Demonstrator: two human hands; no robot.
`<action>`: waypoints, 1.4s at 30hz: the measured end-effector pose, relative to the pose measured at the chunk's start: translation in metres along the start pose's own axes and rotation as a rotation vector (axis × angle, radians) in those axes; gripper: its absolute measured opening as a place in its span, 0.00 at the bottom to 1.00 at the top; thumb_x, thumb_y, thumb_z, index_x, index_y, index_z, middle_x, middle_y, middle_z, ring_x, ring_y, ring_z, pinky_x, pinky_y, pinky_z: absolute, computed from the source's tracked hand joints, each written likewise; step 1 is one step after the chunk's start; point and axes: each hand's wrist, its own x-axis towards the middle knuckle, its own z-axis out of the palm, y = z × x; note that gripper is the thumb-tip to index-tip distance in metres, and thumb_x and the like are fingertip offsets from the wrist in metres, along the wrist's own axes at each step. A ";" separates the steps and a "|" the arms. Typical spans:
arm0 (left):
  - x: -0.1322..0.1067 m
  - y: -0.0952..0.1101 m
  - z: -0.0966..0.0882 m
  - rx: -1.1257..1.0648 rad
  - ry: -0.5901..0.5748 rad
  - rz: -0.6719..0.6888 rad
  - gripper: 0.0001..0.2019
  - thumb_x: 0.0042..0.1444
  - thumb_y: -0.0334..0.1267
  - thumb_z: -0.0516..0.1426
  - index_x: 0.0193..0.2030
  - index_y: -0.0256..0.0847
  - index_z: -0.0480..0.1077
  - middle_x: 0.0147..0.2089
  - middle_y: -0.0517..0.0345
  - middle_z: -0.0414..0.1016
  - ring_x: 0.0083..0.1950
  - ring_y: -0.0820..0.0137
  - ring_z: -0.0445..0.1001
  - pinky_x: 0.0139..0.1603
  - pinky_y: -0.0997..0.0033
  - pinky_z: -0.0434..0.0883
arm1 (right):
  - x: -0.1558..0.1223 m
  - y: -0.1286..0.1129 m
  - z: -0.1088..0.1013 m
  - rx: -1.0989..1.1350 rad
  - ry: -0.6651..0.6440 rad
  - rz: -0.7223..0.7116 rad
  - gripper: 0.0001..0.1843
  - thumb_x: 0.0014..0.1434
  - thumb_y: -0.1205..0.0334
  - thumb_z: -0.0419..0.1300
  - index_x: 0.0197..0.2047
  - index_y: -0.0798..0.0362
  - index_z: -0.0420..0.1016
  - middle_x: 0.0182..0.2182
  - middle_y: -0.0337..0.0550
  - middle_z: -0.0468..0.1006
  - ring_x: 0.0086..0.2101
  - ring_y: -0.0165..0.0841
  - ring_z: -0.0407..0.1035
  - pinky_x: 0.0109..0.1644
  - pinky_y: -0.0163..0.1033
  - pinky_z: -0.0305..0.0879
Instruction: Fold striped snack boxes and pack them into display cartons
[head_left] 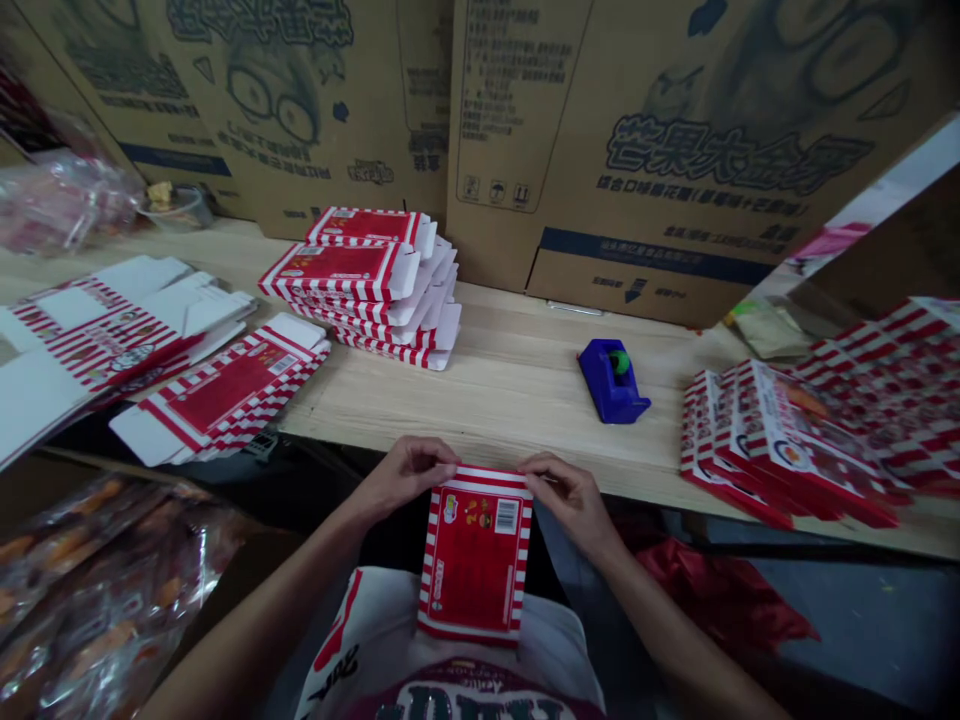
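A red box with red-and-white striped edges [477, 560] is held upright between my hands, below the table's front edge and against my body. Its printed side with a barcode faces up toward me. My left hand [412, 470] pinches the box's upper left corner, thumb and fingers closed. At the upper right corner my right hand [570, 495] grips in the same way. The top end looks closed along its edge. Whatever the box contains is hidden.
On the table [510, 380] stand stacked striped cartons [337, 270], flat cartons [232, 390], white-flapped cartons [97, 330], a blue tape dispenser [611, 380] and filled boxes [795, 440]. Large cardboard boxes [495, 240] line the back. Wrapped packets [112, 590] lie lower left.
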 end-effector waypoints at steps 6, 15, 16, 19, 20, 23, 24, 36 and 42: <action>-0.012 -0.023 0.011 0.145 0.181 0.064 0.10 0.50 0.42 0.63 0.27 0.37 0.75 0.35 0.52 0.75 0.37 0.66 0.72 0.40 0.70 0.69 | -0.020 0.017 0.018 -0.006 0.100 -0.127 0.05 0.56 0.60 0.64 0.37 0.50 0.79 0.39 0.45 0.78 0.42 0.36 0.72 0.46 0.41 0.68; -0.003 -0.047 0.015 -0.066 0.226 0.005 0.09 0.49 0.43 0.64 0.29 0.39 0.75 0.31 0.59 0.67 0.32 0.71 0.67 0.32 0.74 0.66 | 0.057 0.018 -0.136 -0.193 0.806 -0.048 0.16 0.47 0.51 0.64 0.34 0.54 0.77 0.37 0.47 0.77 0.37 0.36 0.70 0.37 0.38 0.66; -0.003 -0.047 0.016 -0.099 0.237 -0.006 0.09 0.49 0.43 0.64 0.29 0.39 0.75 0.31 0.59 0.67 0.32 0.71 0.67 0.31 0.74 0.67 | 0.066 0.019 -0.150 -0.180 0.814 0.010 0.16 0.44 0.50 0.65 0.30 0.55 0.77 0.32 0.46 0.77 0.33 0.35 0.69 0.33 0.38 0.65; -0.005 -0.044 0.022 -0.168 0.271 -0.020 0.09 0.49 0.43 0.64 0.28 0.39 0.75 0.32 0.60 0.68 0.33 0.71 0.68 0.32 0.75 0.68 | 0.081 0.026 -0.168 -0.117 0.726 0.131 0.17 0.37 0.50 0.68 0.19 0.57 0.75 0.16 0.39 0.70 0.20 0.30 0.61 0.24 0.35 0.56; -0.006 -0.043 0.024 -0.182 0.285 -0.028 0.10 0.48 0.44 0.64 0.28 0.39 0.74 0.33 0.59 0.69 0.33 0.71 0.69 0.32 0.75 0.69 | 0.083 0.030 -0.169 -0.092 0.712 0.155 0.17 0.35 0.50 0.68 0.18 0.57 0.75 0.14 0.38 0.68 0.18 0.28 0.59 0.23 0.34 0.53; -0.007 -0.041 0.027 -0.213 0.325 -0.084 0.12 0.46 0.44 0.66 0.31 0.39 0.75 0.37 0.56 0.74 0.35 0.68 0.73 0.34 0.72 0.72 | 0.086 0.040 -0.163 -0.018 0.749 0.181 0.16 0.32 0.51 0.69 0.19 0.56 0.75 0.14 0.38 0.70 0.17 0.26 0.57 0.22 0.33 0.50; -0.007 -0.041 0.028 -0.220 0.330 -0.108 0.13 0.44 0.44 0.67 0.33 0.39 0.75 0.37 0.56 0.75 0.35 0.66 0.74 0.34 0.71 0.73 | 0.086 0.043 -0.161 0.005 0.779 0.174 0.16 0.31 0.51 0.69 0.19 0.56 0.75 0.15 0.38 0.71 0.18 0.26 0.58 0.22 0.33 0.50; 0.001 -0.043 0.033 -0.247 0.360 -0.179 0.13 0.44 0.41 0.67 0.34 0.41 0.72 0.31 0.62 0.77 0.27 0.70 0.76 0.28 0.73 0.74 | 0.074 0.046 -0.157 0.218 0.831 0.153 0.14 0.31 0.56 0.71 0.22 0.54 0.76 0.23 0.40 0.75 0.24 0.30 0.65 0.27 0.35 0.62; 0.007 -0.041 0.034 -0.257 0.310 -0.160 0.11 0.45 0.41 0.67 0.33 0.40 0.72 0.31 0.60 0.77 0.28 0.69 0.76 0.28 0.72 0.74 | 0.053 0.053 -0.149 0.161 0.787 0.053 0.16 0.37 0.51 0.68 0.21 0.54 0.72 0.37 0.46 0.76 0.35 0.34 0.69 0.38 0.43 0.70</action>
